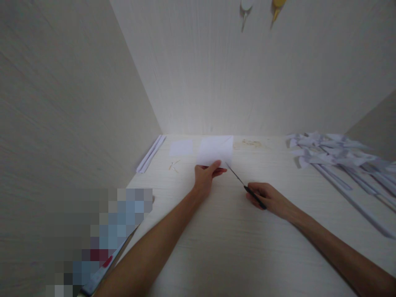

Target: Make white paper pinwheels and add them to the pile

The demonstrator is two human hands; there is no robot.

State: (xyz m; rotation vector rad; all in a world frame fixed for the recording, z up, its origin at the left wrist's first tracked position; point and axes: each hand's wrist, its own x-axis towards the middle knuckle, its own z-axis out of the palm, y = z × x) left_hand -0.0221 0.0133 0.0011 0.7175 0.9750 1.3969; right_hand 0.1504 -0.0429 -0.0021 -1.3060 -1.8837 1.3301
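Note:
A white sheet of paper [215, 148] stands in the middle of the table's far side, its near edge raised a little. My left hand [206, 175] grips that near edge, thumb on top and fingers underneath. In my right hand [262, 197] is a pair of scissors [238, 178] with dark handles and thin blades. The blade tips point up and left and reach the paper's lower right corner; I cannot tell whether they touch it. My right fingers are wrapped round the handles.
A smaller white paper piece [181, 147] and thin sticks or strips [174, 165] lie left of the sheet. Folded paper lengths [151, 154] rest by the left wall. Several rolled paper sticks with bow-like tops [334, 181] are at right. A blurred-out object [123, 231] is at lower left.

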